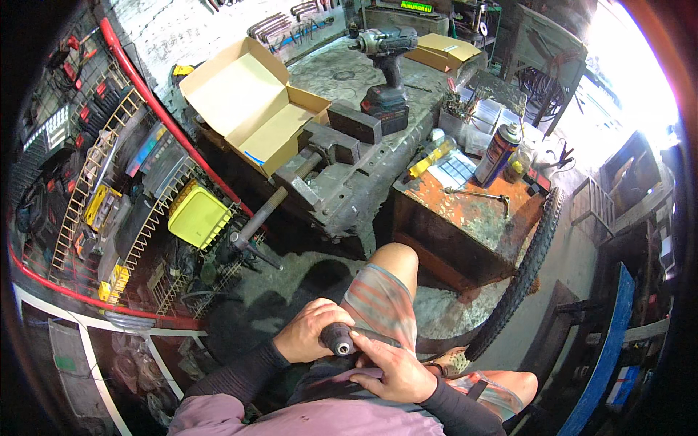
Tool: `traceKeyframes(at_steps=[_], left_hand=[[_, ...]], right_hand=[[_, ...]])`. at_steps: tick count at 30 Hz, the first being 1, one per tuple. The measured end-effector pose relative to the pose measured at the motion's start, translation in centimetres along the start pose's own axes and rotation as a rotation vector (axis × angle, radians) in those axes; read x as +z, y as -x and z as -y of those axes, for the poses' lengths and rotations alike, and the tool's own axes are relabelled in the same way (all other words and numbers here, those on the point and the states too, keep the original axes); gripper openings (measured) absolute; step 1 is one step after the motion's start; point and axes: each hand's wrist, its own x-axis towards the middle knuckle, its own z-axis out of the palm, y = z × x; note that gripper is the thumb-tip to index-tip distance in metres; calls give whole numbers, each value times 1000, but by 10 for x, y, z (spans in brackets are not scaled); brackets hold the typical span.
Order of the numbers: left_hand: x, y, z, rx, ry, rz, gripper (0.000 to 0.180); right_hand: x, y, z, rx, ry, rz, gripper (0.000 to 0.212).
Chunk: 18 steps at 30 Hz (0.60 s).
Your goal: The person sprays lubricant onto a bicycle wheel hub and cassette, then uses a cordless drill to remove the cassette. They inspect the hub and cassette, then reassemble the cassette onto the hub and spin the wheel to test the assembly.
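Note:
My left hand (316,331) is closed around what looks like a black drill chuck (339,340), held over my lap with its round metal-centred end facing up. From the other side, my right hand (398,369) reaches in with its index fingertip against the chuck. The right thumb lies lower, a little apart from the index finger, and the other fingers are partly hidden. Whatever is below the chuck is hidden by my hands.
Ahead stands a metal workbench with a vise (320,171), an open cardboard box (273,123) and a cordless impact wrench (385,80). On a wooden cabinet (465,225) are a spray can (498,154) and a ratchet (483,196). A bicycle tyre (520,283) leans right; tool racks (109,174) stand left.

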Motion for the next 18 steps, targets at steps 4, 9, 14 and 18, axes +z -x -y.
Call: traceKeyframes(at_steps=[4,9,14,18], left_hand=[[-2,-4,-1,-22,-6,27,48],[-4,-13,-5,-45,-1,53,47],[-5,-23,-8,-56,-26,90,48],[-4,-32,-12,-57,-42,125,49]], right_hand=[[0,-2,-4,-10,-66,-20,89],[-5,-3,-12,6,-121,-6,90],[-12,-2,-18,-22,-132,-32,90],[-17,1,-25,-49,-134,-55,90]])
